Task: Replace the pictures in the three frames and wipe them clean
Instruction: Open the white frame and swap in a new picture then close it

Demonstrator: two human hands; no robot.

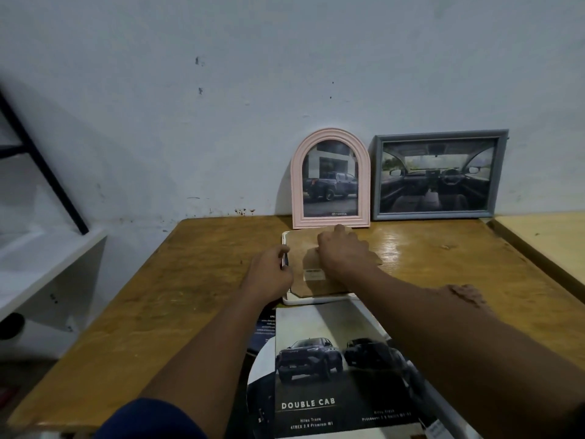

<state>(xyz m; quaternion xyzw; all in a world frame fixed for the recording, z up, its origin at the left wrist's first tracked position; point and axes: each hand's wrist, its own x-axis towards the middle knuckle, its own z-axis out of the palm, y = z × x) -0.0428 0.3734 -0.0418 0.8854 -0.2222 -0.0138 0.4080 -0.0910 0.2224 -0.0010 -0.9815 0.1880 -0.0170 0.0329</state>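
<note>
1. Pale wall [285, 74] at the back, scuffed; wooden table [177, 280] runs up to it. White shelf [47, 264] at left, a second, lighter table [544, 236] at right.
2. Car prints [329, 369] are stacked at the near edge of the table, the top one reading "DOUBLE CAB". Their far edge is just beside the near end of the white frame, under the forearms.
3. Grey frame [443, 136] stands upright against the wall, back right, landscape, with a car-interior picture in it. It is well clear of the hands.
4. Pink arched frame [297, 185] stands upright left of the grey one, with a pickup picture in it. It is just behind the far end of the white frame, so it is the nearest obstacle if the board swings up or away.
5. White frame [316, 300] lies face down in the middle of the table, long axis pointing from the person to the wall. Only the rim shows.
6. Backing board [304, 255] is brown and sits in that frame, with a small label [313, 275] near its middle.
7. Right hand [342, 251] is on top of the board toward its far half, fingers curled down and tips hidden. I cannot tell whether it pinches or only presses.
8. Left hand [272, 270] grips the frame's left edge and steadies it.
9. Judgement: this is the backing step on the third frame. Both hands are on target and the right hand does the work.
</note>
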